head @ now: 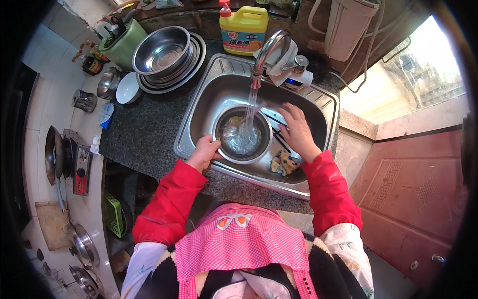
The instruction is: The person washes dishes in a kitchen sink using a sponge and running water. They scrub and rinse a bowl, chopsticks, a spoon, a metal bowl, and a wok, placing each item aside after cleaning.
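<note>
My left hand (204,151) grips the left rim of a stainless steel bowl (244,160), thumb over the edge. The bowl sits inside a stainless steel sink (203,112) and holds water with small bits of food in it. From the curved faucet (276,37) a stream of water (251,99) pours into the bowl. My right hand (296,129) is over the right half of the sink, fingers spread, with nothing visible in it. Dark chopsticks (279,139) lie near its fingertips, partly hidden by the bowl and hand. A patterned cloth (284,163) rests on the sink floor below that hand.
Stacked metal basins (164,52) and a white bowl (127,89) stand on the dark stone counter (138,130) to the left. A yellow detergent jug (243,30) is behind the sink. Farther left are a gas stove (80,164) and a wok (54,155).
</note>
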`<state>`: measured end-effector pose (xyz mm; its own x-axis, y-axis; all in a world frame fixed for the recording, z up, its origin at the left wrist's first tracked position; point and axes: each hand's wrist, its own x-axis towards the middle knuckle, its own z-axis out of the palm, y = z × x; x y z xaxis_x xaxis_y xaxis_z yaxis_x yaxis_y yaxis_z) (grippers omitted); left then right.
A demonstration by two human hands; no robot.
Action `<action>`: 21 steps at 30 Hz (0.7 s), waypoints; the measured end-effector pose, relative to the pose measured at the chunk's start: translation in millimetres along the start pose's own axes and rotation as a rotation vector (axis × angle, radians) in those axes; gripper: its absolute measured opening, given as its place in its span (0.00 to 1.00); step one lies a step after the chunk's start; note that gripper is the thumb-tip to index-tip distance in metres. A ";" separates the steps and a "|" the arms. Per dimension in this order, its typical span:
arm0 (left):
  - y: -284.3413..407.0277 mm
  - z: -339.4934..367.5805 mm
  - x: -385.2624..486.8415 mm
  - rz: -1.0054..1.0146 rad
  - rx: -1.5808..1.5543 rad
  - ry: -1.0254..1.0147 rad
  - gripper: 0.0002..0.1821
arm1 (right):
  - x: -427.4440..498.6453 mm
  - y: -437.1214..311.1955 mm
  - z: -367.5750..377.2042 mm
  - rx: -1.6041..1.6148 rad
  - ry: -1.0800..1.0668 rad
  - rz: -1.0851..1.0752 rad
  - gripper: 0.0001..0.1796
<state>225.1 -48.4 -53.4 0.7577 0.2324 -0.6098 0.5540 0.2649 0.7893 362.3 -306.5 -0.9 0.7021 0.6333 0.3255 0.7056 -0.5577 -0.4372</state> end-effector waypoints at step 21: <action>-13.7 -11.0 0.3 -0.104 -0.117 0.074 0.09 | -23.2 0.4 44.6 0.201 -0.488 0.243 0.16</action>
<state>214.0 -41.7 -65.2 0.6684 0.2647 -0.6951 0.5810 0.3978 0.7101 342.1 -297.5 -46.0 0.6830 0.7004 -0.2073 0.4641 -0.6353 -0.6173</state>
